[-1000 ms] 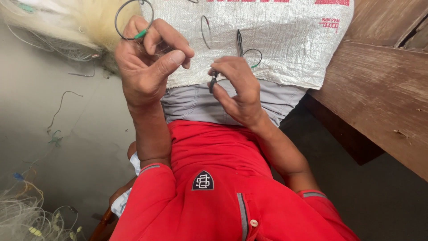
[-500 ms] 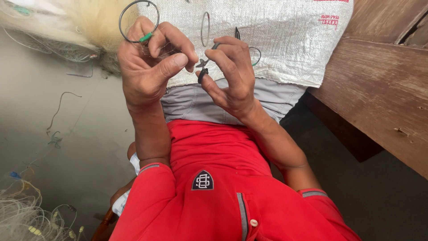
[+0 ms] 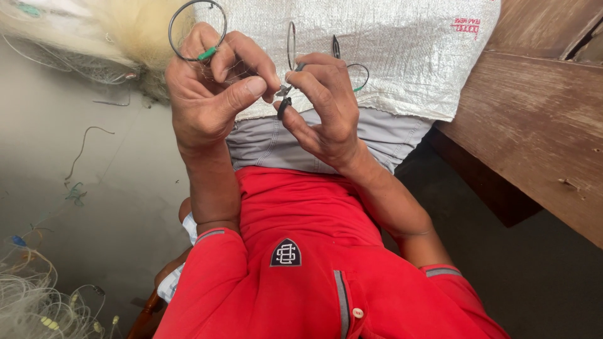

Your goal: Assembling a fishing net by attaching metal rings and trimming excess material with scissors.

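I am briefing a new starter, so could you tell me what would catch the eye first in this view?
The two hands meet at top centre: the left hand holds a wire ring with a green joint, the right hand pinches a small dark piece. Behind them a white woven sack covers the lap, with pale netting at top left.

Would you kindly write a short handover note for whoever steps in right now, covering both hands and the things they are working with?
Left hand: closed on a dark wire ring with a green joint, thumb and forefinger pinched toward the right hand.
Right hand: fingertips grip a small dark piece, with a second ring standing edge-on above it.
Both hands meet over the lap, above a white woven sack. Another wire loop lies on the sack; pale fishing net sits beyond the left hand.
Done: both rings are in hand.
Left: whatever the fingertips are joining looks unfinished; too fine to tell more.
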